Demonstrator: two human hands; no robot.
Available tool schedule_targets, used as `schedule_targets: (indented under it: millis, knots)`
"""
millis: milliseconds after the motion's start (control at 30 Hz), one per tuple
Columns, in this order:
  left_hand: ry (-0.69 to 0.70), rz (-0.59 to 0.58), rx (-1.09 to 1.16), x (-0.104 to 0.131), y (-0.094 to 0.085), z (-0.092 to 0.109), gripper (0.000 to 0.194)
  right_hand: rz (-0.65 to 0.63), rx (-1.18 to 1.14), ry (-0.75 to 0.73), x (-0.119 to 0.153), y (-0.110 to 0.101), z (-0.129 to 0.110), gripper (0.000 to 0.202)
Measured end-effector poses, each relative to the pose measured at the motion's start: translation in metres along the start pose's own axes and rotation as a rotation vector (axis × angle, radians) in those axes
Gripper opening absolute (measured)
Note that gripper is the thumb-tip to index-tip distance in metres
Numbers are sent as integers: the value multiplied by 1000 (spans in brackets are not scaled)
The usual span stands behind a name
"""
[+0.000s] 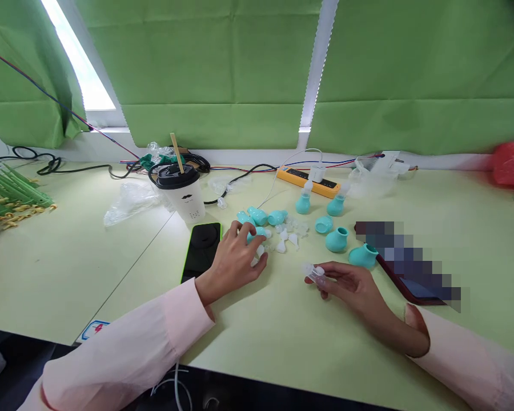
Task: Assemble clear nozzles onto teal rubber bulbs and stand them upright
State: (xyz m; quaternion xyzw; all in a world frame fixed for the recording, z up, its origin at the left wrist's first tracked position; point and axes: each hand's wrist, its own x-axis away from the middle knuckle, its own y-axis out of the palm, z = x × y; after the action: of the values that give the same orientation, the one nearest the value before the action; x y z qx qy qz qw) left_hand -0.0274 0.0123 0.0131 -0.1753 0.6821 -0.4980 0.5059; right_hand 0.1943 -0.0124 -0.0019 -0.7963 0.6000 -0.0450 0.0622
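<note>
My left hand [240,254] is over the pile of small parts, its fingers curved and apart, with a turquoise bulb [257,233] beneath the fingertips. Between the thumb and fingers of my right hand [346,285] is a small clear plastic piece [312,272]. White and clear plastic parts [281,244] lie between the hands. More turquoise bulbs [277,217] rest behind my left hand. Open-necked turquoise bulbs [336,240] sit behind my right hand. Two bulbs with clear tops [302,204] stand farther back.
A lidded paper cup [188,200] and a black-screened phone [201,251] are at the left. An orange power strip [308,181] lies behind the bulbs. Another phone [411,274], partly pixelated, is beside my right hand. Clear plastic bags and cables run along the back.
</note>
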Motion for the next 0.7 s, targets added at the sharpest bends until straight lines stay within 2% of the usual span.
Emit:
schedule_targets:
  millis: [100, 167, 367, 700]
  knots:
    - [-32, -77, -90, 0, 2, 1, 49, -21, -66, 35, -1, -3, 2, 23]
    - [-50, -99, -115, 1, 5, 1, 54, -51, -100, 54, -1, -5, 4, 24]
    - [-74, -177, -139, 2, 12, -1, 40, -109, -150, 62, -1, -5, 8, 24]
    - [-73, -160, 15, 1, 11, -2, 34, -106, -144, 68, -1, -1, 12, 28]
